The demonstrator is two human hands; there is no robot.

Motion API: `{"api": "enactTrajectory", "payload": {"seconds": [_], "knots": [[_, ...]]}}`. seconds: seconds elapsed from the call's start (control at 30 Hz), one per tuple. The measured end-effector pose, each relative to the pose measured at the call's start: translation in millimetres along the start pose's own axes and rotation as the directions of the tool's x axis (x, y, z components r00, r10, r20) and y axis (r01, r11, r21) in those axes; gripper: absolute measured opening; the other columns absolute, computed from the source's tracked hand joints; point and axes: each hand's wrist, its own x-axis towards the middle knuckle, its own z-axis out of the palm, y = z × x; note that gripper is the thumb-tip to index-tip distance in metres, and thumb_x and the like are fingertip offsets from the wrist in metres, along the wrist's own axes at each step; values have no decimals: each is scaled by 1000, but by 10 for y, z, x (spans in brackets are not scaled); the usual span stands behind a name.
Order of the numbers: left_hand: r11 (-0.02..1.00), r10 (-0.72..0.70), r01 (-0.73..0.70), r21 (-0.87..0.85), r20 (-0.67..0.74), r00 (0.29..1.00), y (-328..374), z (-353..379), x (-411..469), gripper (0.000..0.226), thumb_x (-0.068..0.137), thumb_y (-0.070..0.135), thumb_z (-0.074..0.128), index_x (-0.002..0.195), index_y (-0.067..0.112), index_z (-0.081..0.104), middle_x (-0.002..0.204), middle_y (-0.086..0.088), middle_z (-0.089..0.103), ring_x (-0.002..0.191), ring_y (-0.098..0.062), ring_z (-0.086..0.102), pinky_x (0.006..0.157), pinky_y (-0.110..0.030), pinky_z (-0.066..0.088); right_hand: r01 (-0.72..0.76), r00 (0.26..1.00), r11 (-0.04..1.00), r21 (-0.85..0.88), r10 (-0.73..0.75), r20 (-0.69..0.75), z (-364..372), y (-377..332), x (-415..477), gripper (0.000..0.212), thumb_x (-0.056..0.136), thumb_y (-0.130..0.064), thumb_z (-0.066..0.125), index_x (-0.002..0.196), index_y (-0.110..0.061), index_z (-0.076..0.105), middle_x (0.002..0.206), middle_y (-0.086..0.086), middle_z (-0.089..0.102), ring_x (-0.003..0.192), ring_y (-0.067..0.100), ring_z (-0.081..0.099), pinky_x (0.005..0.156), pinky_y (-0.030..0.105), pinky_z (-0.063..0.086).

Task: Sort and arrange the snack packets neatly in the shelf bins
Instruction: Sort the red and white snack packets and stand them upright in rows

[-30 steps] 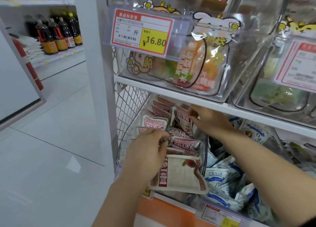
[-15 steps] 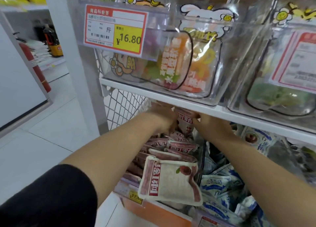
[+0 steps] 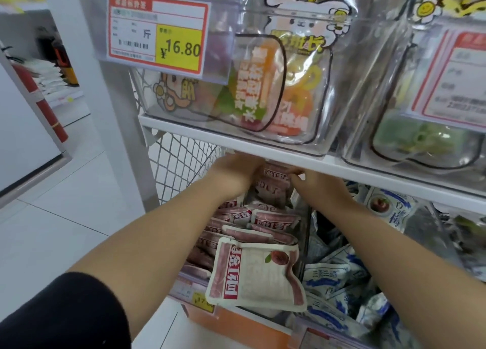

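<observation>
Several red-and-white snack packets fill the lower shelf bin. One big packet lies flat across its front edge. At the back of the bin, just under the white shelf, an upright packet stands between both hands. My left hand holds its left side, fingertips hidden under the shelf. My right hand pinches its right edge. Blue-and-white packets fill the neighbouring bin to the right.
Clear bins on the upper shelf hold colourful bagged sweets, with a 16.80 price tag in front and another bin to the right. A wire mesh panel closes the shelf's left side. Tiled floor lies left.
My left hand has let go of the front packets and reached to the back of the bin, beside my right hand. The view has moved closer to the shelf.
</observation>
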Motion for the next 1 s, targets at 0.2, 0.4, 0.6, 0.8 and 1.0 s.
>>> {"api": "enactTrajectory", "payload": {"seconds": [0.2,0.4,0.6,0.8,1.0], "knots": [[968,-65,60,-243,-11,998,37,1,-20,12,99,16,41,89,18,48,71,10,42,64,-9,44,64,-24,33,71,997,995,64,-71,-8,-105,-45,-39,36,96,-14,45,61,-21,40,52,-9,44,51,0,43,50,4,34],[968,-66,59,-242,-18,998,162,101,55,19,98,14,39,108,10,55,90,1,47,78,-16,46,70,-29,37,110,994,994,-28,-109,21,-22,2,-37,25,89,-24,50,97,-3,60,92,16,64,88,25,61,79,34,49],[961,8,18,-275,93,996,234,58,-40,25,94,3,43,114,18,50,83,4,47,65,-10,46,56,-23,39,210,977,972,-106,-206,46,-40,-68,-66,11,90,-29,53,91,-24,63,92,-9,61,89,10,56,77,24,42],[967,133,-117,-225,57,989,-79,-24,-447,23,87,21,63,110,19,66,106,2,66,89,-10,59,86,-30,48,422,866,852,-309,-277,417,-242,-266,-390,21,91,-39,53,105,-33,68,99,-17,67,85,4,57,95,30,38],[979,200,-202,29,44,979,-65,86,-642,21,92,26,55,104,33,70,98,7,70,90,-12,60,83,-22,31,456,850,805,-381,-268,453,-242,-305,-669,30,96,-27,42,114,-32,65,102,-10,69,107,10,55,113,49,-10]]}}
